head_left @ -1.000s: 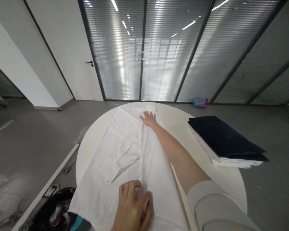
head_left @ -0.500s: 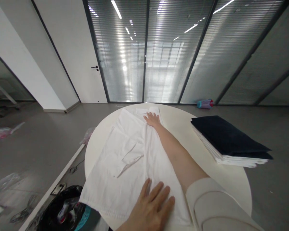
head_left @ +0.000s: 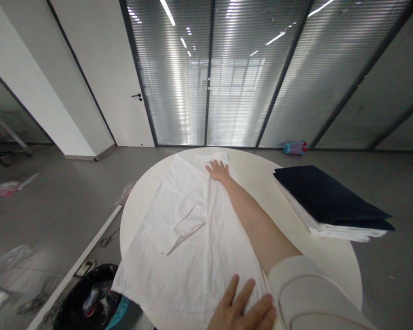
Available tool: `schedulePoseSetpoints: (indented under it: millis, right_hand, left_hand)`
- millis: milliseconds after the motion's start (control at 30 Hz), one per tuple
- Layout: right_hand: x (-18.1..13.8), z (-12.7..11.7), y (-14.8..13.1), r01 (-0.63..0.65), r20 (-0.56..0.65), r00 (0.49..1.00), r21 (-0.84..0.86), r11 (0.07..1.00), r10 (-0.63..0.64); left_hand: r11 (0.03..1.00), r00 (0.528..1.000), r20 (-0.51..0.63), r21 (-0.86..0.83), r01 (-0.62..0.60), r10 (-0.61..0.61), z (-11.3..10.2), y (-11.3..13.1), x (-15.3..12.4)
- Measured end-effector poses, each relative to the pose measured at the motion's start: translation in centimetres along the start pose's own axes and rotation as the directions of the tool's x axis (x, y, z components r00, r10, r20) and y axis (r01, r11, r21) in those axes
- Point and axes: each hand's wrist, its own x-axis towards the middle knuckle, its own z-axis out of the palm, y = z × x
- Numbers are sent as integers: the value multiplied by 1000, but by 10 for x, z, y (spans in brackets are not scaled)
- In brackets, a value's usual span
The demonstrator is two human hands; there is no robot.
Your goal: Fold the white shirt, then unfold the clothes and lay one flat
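A white garment [head_left: 179,261], which looks like a shirt folded lengthwise, lies on the round table [head_left: 254,167]. Its narrow end points away from me and a sleeve-like flap is folded over its middle. My right hand [head_left: 218,170] rests flat on the far end, fingers spread. Down by the near right edge is my left hand [head_left: 242,307], open, with its fingers over the cloth; the frame's bottom edge cuts off part of it. Neither hand grips the fabric.
To the right, a stack of folded white cloth [head_left: 306,220] has dark navy folded cloth [head_left: 326,190] on top. A black-lined bin [head_left: 86,298] stands on the floor at lower left. Beyond the table are a glass partition [head_left: 234,105] and a white door [head_left: 99,55].
My left hand has slid right and toward me across the near part of the garment. My right hand stays in place on the far end.
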Motion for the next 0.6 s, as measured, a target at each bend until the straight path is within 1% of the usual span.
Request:
schedulePoseSetpoints:
  millis: [100,167,200,233,267,300,333,367,400,433,467,500,533,567,600]
  right_hand:
    - [-3,-1,-1,12,-43,999,-5,1000,-12]
    - [-8,-3,-3,23,-92,995,-13,1000,-24]
    - [-11,-4,-5,32,-117,993,-20,999,-34]
    - [-15,-6,-7,52,-148,987,-28,998,-56]
    - [-19,-8,-10,90,-187,978,-38,995,-95]
    - [-24,-10,-14,145,-235,960,-42,988,-151]
    - [-29,-12,-19,212,-286,934,-43,976,-215]
    - [-34,-14,-26,279,-332,902,-44,959,-277]
    - [-41,-15,-34,351,-365,866,-43,935,-342]
    - [-48,-16,-44,429,-382,828,-40,903,-410]
    - [-57,-17,-55,511,-381,787,-38,859,-485]
    - [-67,-17,-67,600,-369,734,-39,799,-570]
    - [-79,-17,-79,694,-350,664,-41,719,-661]
    - [-92,-18,-91,782,-333,576,-42,621,-747]
    - [-106,-18,-103,854,-313,482,-42,519,-818]
  left_hand:
    - [999,999,-34,-47,-10,8,10,6,-8]
    - [982,1000,-4,-187,-31,31,1,0,-9]
    - [955,999,41,-295,-19,32,-10,-7,-7]
    - [916,995,98,-400,30,10,-25,-19,-5]
    - [867,985,166,-486,114,-36,-44,-33,-3]
    - [820,945,288,-496,286,-156,-66,-51,-2]
    - [781,880,343,-425,458,-329,-87,-71,-3]
    - [716,774,359,-309,626,-522,-108,-91,-7]
    - [661,691,313,-214,719,-651,-126,-111,-15]
    - [598,609,235,-122,792,-758,-141,-130,-26]
    - [529,526,152,-25,848,-837,-152,-146,-40]
    - [456,449,108,61,888,-887,-161,-159,-56]
    - [374,370,57,120,919,-927,-166,-169,-73]
    - [278,276,38,143,950,-961,-169,-175,-89]
    - [177,171,58,130,976,-984,-171,-178,-104]
